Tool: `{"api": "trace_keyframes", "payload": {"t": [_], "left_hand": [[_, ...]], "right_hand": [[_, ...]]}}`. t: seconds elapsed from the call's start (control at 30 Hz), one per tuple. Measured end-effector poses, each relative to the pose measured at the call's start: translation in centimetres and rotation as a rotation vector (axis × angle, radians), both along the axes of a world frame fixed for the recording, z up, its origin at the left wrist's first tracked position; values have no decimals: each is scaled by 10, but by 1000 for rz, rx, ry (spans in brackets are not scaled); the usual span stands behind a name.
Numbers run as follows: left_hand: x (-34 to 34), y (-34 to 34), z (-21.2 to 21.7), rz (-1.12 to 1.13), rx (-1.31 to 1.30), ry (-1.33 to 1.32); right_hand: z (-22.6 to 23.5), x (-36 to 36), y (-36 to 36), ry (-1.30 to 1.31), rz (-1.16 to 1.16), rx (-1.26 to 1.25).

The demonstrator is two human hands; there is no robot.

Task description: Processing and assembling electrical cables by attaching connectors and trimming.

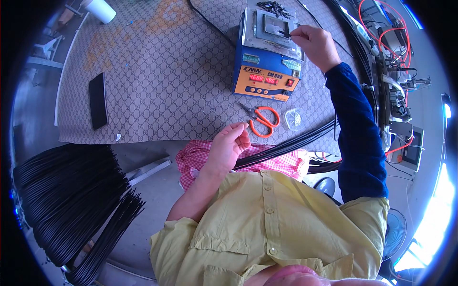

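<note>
My right hand (316,46) is pinched closed over the top of a blue and orange box-shaped machine (265,78) with red lit digits. At its fingertips is a small black piece (285,34), beside a square metal basin (276,25) set in the machine's top plate. My left hand (229,144) is held at the table's front edge, thumb and forefinger together and the other fingers curled. Whatever it may hold is too small to make out. Near its fingertips lie orange-handled scissors (264,123). A small clear plastic dish (294,119) is to their right.
Small black pieces (274,8) are heaped behind the basin. Black cables (296,139) run over a pink checked cloth (191,162) on my lap. More black cables (71,186) hang at left. A dark phone-like slab (98,101) and white cup (100,10) stand on the patterned table.
</note>
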State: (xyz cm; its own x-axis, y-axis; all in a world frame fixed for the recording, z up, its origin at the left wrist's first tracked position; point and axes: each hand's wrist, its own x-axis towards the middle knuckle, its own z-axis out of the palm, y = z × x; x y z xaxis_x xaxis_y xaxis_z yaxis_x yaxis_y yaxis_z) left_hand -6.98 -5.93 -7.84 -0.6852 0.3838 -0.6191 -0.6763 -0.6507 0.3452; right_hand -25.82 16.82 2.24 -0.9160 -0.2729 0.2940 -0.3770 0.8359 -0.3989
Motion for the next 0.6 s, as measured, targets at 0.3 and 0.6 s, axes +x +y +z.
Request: {"api": "trace_keyframes", "payload": {"t": [0.3, 0.6], "left_hand": [[1, 1, 3, -12, 14, 7], [3, 3, 8, -38, 70, 59]], "right_hand": [[3, 4, 10, -195, -54, -239], [22, 46, 23, -700, -32, -1030]]}}
